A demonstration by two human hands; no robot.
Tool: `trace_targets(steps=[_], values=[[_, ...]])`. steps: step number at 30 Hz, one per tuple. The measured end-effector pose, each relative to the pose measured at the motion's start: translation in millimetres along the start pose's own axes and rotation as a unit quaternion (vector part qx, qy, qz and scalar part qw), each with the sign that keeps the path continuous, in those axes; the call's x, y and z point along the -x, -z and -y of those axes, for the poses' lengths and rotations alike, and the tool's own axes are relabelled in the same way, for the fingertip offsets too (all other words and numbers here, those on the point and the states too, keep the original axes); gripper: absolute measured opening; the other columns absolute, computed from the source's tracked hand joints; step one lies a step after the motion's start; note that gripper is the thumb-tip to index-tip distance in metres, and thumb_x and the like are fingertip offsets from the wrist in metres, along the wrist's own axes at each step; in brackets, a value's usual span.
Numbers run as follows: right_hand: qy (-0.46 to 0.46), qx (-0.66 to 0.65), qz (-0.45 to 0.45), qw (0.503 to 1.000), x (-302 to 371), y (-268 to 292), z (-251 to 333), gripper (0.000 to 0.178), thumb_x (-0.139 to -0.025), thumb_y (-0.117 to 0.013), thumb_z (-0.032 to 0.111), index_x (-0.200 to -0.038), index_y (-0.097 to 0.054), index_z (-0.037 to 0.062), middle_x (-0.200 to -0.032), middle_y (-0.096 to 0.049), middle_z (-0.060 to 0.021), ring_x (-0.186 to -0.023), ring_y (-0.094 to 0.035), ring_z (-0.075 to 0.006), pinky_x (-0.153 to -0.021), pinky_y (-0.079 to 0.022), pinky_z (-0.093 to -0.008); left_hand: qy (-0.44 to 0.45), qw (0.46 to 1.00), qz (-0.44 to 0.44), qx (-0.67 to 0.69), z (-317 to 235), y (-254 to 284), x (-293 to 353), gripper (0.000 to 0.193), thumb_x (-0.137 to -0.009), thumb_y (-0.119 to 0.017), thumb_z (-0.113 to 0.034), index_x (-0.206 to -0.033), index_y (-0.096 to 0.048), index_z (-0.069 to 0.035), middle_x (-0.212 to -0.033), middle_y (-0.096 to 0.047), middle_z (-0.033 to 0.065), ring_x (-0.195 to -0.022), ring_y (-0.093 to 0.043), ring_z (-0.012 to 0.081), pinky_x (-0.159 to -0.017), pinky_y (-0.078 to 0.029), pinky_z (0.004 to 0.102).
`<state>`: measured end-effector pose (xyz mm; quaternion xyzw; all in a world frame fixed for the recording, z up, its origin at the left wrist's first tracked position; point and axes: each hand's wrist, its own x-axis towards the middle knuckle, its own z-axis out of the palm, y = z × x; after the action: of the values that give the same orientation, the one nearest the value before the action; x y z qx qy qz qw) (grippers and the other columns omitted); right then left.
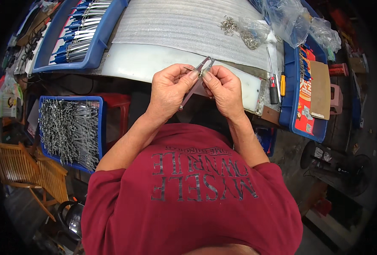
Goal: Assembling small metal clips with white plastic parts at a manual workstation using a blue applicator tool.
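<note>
head view: both hands meet in front of the chest, just above the near edge of the worktop (263,97), where a hinged metal piece (187,98) slants between them. the left hand (170,90) is closed, thumb against curled fingers, gripping the piece along its length; the right hand (226,90) pinches near its middle with thumb and forefinger, so neither of the hands stands open. this double pinch probably steadies the piece near its joint, though the fingertips cover that spot and any small part there is too hidden to tell. a foam sheet (175,25) and a white board (133,63) seem laid down as padding, and loose metal pins (229,26) lie beside a clear bag (250,40) of more, likely for easy reach. a red-and-black screwdriver (274,91) and a yellow-handled screwdriver (283,85) lie just left of the right-hand blue tray (287,110), partly covered by cardboard (320,91) and crumpled plastic (286,19); a blue crate (102,131) of metal parts sits low at left, near a red stool (119,100)
</note>
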<state>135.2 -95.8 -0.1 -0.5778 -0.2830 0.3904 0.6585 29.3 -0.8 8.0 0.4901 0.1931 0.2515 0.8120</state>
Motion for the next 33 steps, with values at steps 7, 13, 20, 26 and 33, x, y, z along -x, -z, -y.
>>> trace_targets(steps=[7, 13, 20, 26, 33], values=[[0.051, 0.029, -0.018, 0.998, 5.1, -9.2, 3.2, 0.014, -0.084, -0.053, 0.016, -0.084, -0.053, 0.0018, -0.064, -0.047, 0.0038, -0.054, -0.037, -0.002, -0.046, -0.03, -0.0158, -0.042, 0.999, -0.014, -0.024, 7.0, 2.5, 2.1, 0.011, -0.081, -0.054, -0.003, -0.088, -0.058, 0.004, -0.072, -0.058, 0.0012, -0.063, -0.05, 0.0033, -0.055, -0.041, 0.0161], [0.081, 0.056, -0.035, 0.995, 6.0, -10.8, -2.0, 0.014, -0.085, -0.053, 0.016, -0.085, -0.052, 0.0019, -0.065, -0.045, 0.005, -0.054, -0.036, -0.0014, -0.046, -0.028, -0.0149, -0.03, 0.999, -0.008, -0.031, 5.5, 2.7, 5.3, 0.014, -0.081, -0.054, -0.003, -0.093, -0.055, 0.005, -0.08, -0.057, 0.0046, -0.07, -0.052, 0.0064, -0.062, -0.042, 0.0173], [0.081, 0.052, -0.044, 0.994, 6.7, -12.6, -6.9, 0.014, -0.085, -0.052, 0.016, -0.086, -0.052, 0.0019, -0.064, -0.045, 0.0053, -0.054, -0.035, -0.0011, -0.046, -0.028, -0.0149, -0.051, 0.998, -0.025, -0.003, 9.1, -0.2, 4.4, 0.01, -0.08, -0.055, -0.003, -0.086, -0.058, 0.004, -0.074, -0.058, 0.0019, -0.065, -0.051, 0.0038, -0.058, -0.043, 0.0168], [0.063, 0.019, -0.054, 0.996, 7.1, -15.5, -0.3, 0.014, -0.085, -0.052, 0.015, -0.086, -0.052, 0.0011, -0.064, -0.047, 0.0039, -0.052, -0.037, -0.0019, -0.045, -0.029, -0.0152, -0.046, 0.999, -0.026, 0.004, 8.2, 1.5, 4.5, 0.01, -0.082, -0.054, -0.004, -0.087, -0.058, 0.004, -0.074, -0.059, 0.0028, -0.065, -0.052, 0.0048, -0.058, -0.043, 0.0171], [0.03, 0.005, -0.019, 0.999, 5.9, -8.3, 3.2, 0.015, -0.085, -0.052, 0.014, -0.085, -0.052, -0.0011, -0.064, -0.048, 0.0017, -0.052, -0.039, -0.0033, -0.046, -0.032, -0.0165, -0.041, 0.999, -0.029, 0.007, 6.3, 1.3, 5.4, 0.014, -0.083, -0.053, -0.005, -0.091, -0.054, 0.006, -0.076, -0.058, 0.0045, -0.067, -0.053, 0.0055, -0.06, -0.045, 0.0183]])
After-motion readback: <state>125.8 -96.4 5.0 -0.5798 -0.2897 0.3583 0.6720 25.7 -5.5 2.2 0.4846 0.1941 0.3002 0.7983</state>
